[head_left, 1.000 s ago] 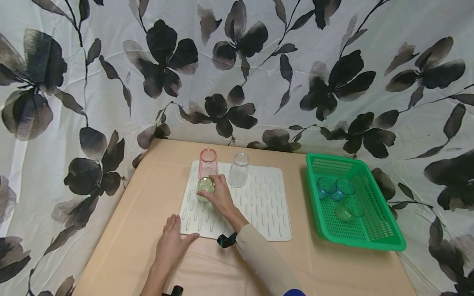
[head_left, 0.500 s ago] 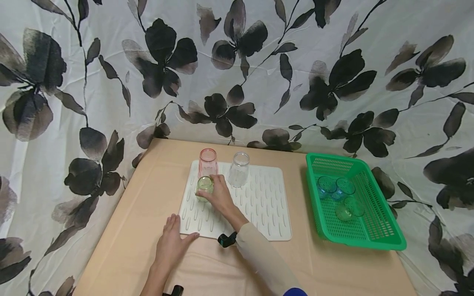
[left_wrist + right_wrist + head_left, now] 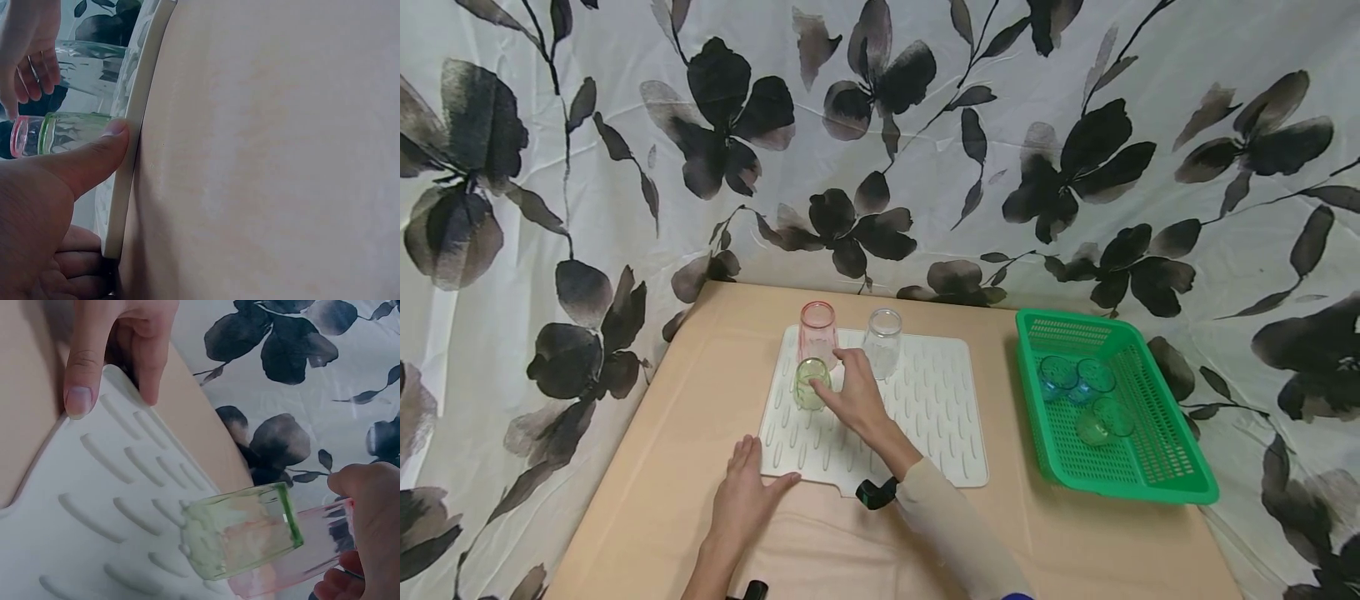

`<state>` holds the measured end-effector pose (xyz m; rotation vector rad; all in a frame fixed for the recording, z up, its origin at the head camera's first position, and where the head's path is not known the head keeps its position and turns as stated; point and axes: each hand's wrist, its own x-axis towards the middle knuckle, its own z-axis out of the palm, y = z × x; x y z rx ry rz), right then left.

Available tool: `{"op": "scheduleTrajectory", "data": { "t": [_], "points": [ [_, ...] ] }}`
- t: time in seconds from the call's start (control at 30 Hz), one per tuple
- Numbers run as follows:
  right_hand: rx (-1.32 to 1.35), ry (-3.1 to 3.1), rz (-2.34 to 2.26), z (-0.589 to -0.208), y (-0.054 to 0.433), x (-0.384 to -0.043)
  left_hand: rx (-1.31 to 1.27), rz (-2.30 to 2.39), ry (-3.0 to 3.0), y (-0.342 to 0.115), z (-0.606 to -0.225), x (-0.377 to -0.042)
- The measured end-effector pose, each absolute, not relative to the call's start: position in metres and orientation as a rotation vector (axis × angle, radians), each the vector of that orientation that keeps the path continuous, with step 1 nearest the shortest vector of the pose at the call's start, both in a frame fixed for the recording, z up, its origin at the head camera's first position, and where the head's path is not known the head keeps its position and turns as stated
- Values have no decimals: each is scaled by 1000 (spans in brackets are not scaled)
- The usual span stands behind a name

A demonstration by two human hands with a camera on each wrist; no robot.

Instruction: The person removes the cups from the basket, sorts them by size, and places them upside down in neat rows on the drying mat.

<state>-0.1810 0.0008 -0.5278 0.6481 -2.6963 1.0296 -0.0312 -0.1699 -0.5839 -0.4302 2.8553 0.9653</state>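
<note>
A white backdrop (image 3: pixel 955 183) printed with dark flowers (image 3: pixel 721 82) — creased in places — hangs behind the peach-covered table (image 3: pixel 715 392).

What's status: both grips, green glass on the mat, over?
Right grip beside green glass, not wrapped round it. Left grip at near-left corner of white mat. That glass stands on mat. Pink glass close behind, clear glass behind right.

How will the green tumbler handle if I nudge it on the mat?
The green tumbler has see-through, glassy walls, so it's probably stiff and possibly breakable. Standing taller than wide, it may tip if pushed near the top. The textured white mat could catch its edge.
</note>
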Motion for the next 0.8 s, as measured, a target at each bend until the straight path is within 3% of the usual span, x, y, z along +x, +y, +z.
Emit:
{"op": "scheduleTrajectory", "data": {
  "t": [0.8],
  "points": [
    [536, -2625, 1076, -492, 76, -161, -451, 1006, 2873, -168, -587, -31]
  ]
}}
